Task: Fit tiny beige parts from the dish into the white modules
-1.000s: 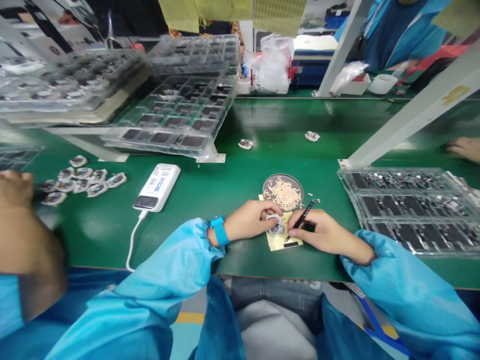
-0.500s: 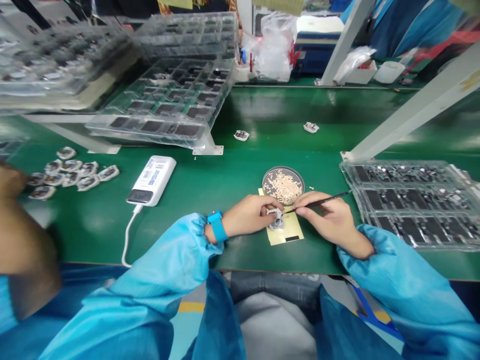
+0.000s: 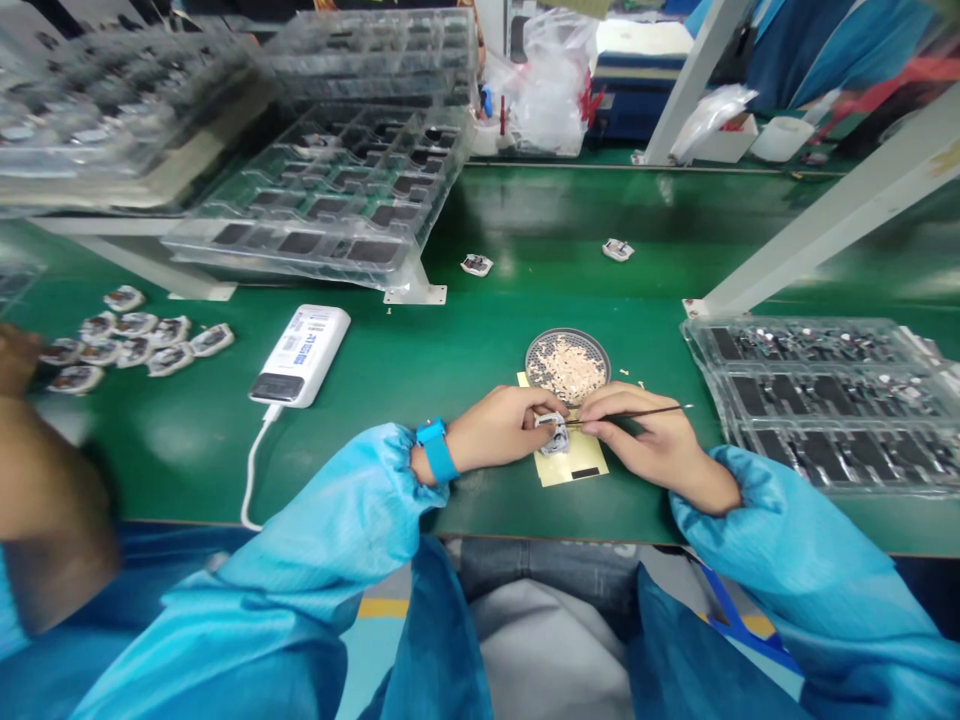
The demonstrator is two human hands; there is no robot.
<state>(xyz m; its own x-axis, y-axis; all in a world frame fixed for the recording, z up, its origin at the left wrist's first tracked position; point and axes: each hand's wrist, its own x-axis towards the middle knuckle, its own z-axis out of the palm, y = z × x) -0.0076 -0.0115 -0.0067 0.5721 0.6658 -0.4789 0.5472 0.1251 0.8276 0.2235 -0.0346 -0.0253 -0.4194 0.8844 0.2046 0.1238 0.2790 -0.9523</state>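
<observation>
My left hand (image 3: 499,430) pinches a small white part (image 3: 554,434) over a yellow card (image 3: 574,462) on the green bench. My right hand (image 3: 641,435) grips thin black tweezers (image 3: 637,413), held nearly level, their tip touching the small part. Just beyond both hands stands a round dish (image 3: 567,362) full of tiny pale pieces. A blue band (image 3: 437,452) wraps my left wrist.
Clear trays (image 3: 832,395) with dark parts lie at the right, more trays (image 3: 330,200) on a sloped rack at the back left. A white power bank (image 3: 300,355) with a cable and several small parts (image 3: 135,335) lie left. Another person's arm (image 3: 45,480) reaches in at the far left.
My right hand has swung the tweezers from upright to nearly level, bringing their tip onto the small part. My left hand has kept its pinch on that part.
</observation>
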